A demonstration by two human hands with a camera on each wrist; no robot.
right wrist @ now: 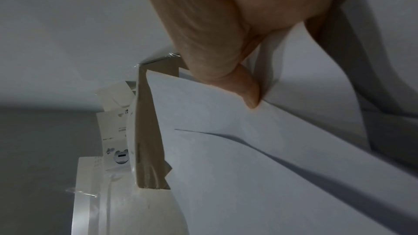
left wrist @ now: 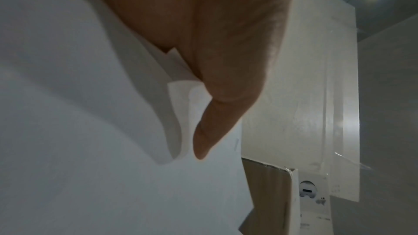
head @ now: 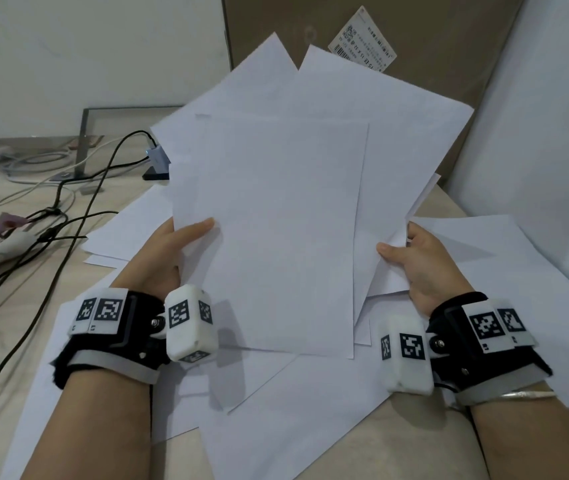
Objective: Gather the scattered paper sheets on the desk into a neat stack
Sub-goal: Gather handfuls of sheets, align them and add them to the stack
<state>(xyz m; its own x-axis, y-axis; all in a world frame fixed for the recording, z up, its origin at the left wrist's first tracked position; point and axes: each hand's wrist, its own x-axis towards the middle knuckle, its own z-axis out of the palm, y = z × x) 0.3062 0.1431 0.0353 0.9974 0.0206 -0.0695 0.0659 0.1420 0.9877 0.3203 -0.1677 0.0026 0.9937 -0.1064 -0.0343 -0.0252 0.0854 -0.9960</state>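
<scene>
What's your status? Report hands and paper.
Left hand and right hand both grip the lifted sheets, still fanned. Loose sheets remain on desk.

Head camera looks forward and down from above both hands at the tabletop. Each wrist camera sits very close under its thumb, facing upward. All three share the cardboard box at twelve o'clock.

Both hands raised, left hand and right hand each pinching, thumbs on top.
</scene>
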